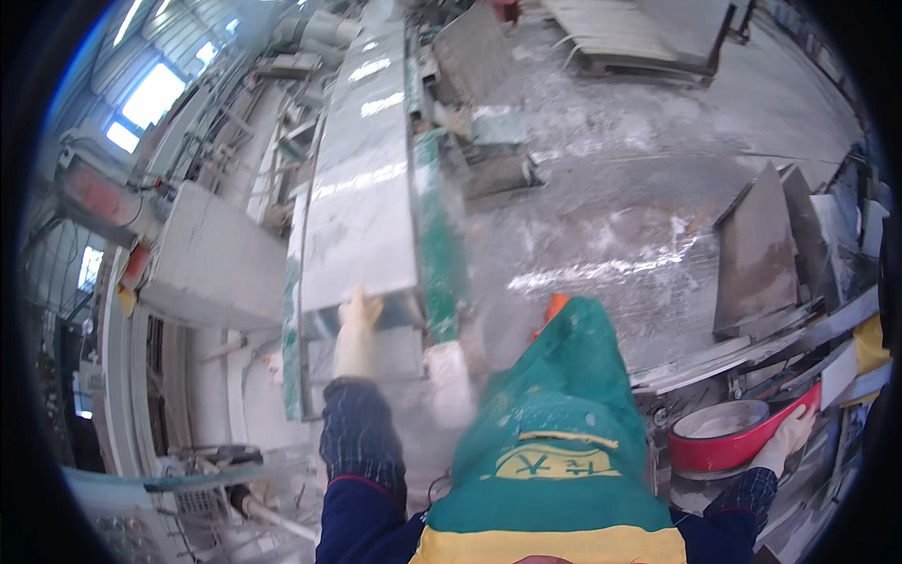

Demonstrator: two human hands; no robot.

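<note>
My left hand [357, 329], in a pale glove, rests at the near end of a long, pale grey slab [362, 226]. Its fingers are stretched over the slab's edge and touch the top surface. Beneath the slab runs a narrow machine bed with a green side rail [435, 235]. At the lower right, my right hand [789, 440], also gloved, is closed around the handle of a red dipper [700, 455]. The dipper's round bowl looks pale grey inside; whether it holds liquid I cannot tell. A green apron [573, 404] covers my front.
Brown-grey slabs [759, 249] lean upright at the right, above long strips [723, 355]. A large pale machine housing [211, 254] stands left of the bed. Farther off, a pallet-like stack [639, 33] sits on the wet, whitish floor [601, 207].
</note>
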